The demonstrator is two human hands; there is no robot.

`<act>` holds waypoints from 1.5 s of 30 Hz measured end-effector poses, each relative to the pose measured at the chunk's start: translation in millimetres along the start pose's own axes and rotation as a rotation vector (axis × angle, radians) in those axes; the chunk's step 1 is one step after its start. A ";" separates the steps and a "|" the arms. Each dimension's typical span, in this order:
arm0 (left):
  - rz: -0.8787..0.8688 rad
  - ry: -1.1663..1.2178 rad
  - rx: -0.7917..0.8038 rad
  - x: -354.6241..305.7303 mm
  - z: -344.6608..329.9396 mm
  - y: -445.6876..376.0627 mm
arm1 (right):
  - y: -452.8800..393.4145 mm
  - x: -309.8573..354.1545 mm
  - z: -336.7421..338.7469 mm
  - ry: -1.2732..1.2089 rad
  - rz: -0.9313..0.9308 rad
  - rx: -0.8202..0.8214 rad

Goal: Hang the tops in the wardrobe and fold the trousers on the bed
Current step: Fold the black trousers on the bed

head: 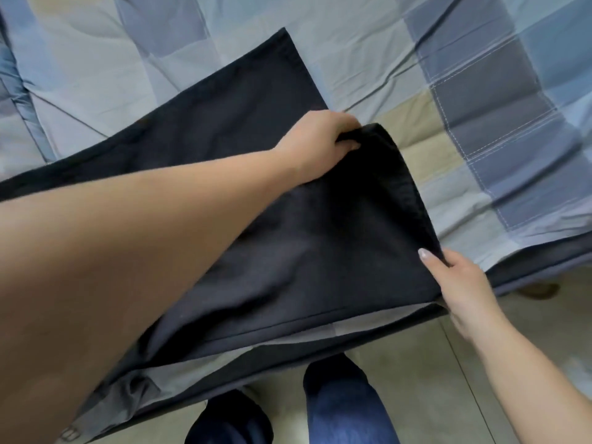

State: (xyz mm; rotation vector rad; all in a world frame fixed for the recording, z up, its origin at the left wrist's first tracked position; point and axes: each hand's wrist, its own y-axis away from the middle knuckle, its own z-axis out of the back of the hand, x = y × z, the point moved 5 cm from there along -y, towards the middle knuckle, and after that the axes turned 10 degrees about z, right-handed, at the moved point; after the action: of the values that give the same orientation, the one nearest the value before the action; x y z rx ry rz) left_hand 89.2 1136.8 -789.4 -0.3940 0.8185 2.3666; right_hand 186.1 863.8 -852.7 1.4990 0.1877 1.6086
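Observation:
Dark trousers (243,129) lie spread across the bed (464,161), one end reaching up and left toward a hemmed edge. The near end is lifted off the cover. My left hand (320,142) grips the far corner of that lifted end, fingers curled round the cloth. My right hand (461,283) pinches the near corner at the bed's edge, thumb on top. The dark edge stretches taut between both hands.
The bed cover is a patchwork of blue, grey and beige squares. Its dark side panel (528,267) runs along the near edge. Below lies a pale tiled floor (416,379), where my legs in blue jeans (346,402) stand close to the bed.

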 end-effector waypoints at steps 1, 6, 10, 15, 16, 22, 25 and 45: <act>-0.014 -0.031 0.063 1.0 -13.7 1.2 | -3.1 -4.8 6.3 0.150 0.014 0.014; 0.174 0.154 0.104 14.3 -44.0 -10.7 | -12.0 -23.5 8.5 0.254 -0.012 0.152; 0.280 0.504 -0.037 24.3 -21.9 -25.6 | -18.6 -28.9 18.7 -0.126 -0.011 -0.116; 0.528 0.718 -0.090 101.9 2.8 7.5 | 12.7 -71.4 4.7 -0.569 -0.306 -0.164; 0.585 0.766 -0.083 119.9 2.9 26.3 | 24.0 -80.7 -0.7 -0.616 -0.355 -0.165; 0.946 1.090 -0.224 232.9 -9.1 198.7 | 93.4 -102.9 -91.4 -0.747 -0.558 0.016; 1.110 1.269 -0.382 280.8 -20.1 303.8 | 116.3 -91.1 -158.1 -0.752 -0.601 0.147; 1.082 2.144 -0.802 396.0 -83.3 518.2 | 224.5 -13.5 -448.4 -1.029 -0.454 0.005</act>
State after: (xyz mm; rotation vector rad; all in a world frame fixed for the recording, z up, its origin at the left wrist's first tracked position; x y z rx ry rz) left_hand -535.2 931.0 -792.1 -3.8481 0.6599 1.9131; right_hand -311.5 924.6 -831.0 1.9243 -0.0553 0.3721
